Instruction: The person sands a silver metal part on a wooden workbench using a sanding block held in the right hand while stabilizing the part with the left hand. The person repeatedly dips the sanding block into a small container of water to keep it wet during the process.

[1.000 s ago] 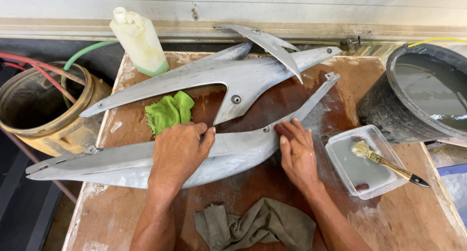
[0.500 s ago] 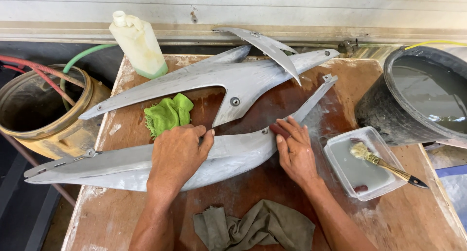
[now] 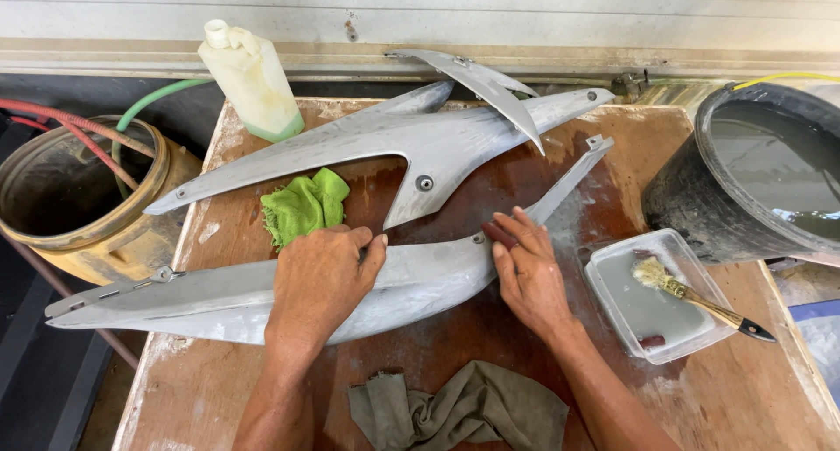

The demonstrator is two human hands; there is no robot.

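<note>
A long grey sanded fairing panel (image 3: 210,298) lies across the near part of the wet wooden table (image 3: 612,180). My left hand (image 3: 322,276) presses flat on its middle, fingers spread over the top edge. My right hand (image 3: 525,272) rests at the panel's narrow right end, its fingertips on a small dark reddish piece (image 3: 499,234) held against the surface. A second grey fairing panel (image 3: 402,145) lies further back, with a smaller curved grey piece (image 3: 486,83) on top of it.
A green cloth (image 3: 302,204) sits between the panels. A grey-brown rag (image 3: 464,407) lies at the near edge. A clear tray (image 3: 652,298) with a brush (image 3: 691,298) is at right, beside a black bucket of water (image 3: 761,171). A plastic bottle (image 3: 249,79) and a brown drum (image 3: 79,193) stand left.
My right hand has slid slightly left and up along the panel's narrow end. The left hand stays pressed in nearly the same place.
</note>
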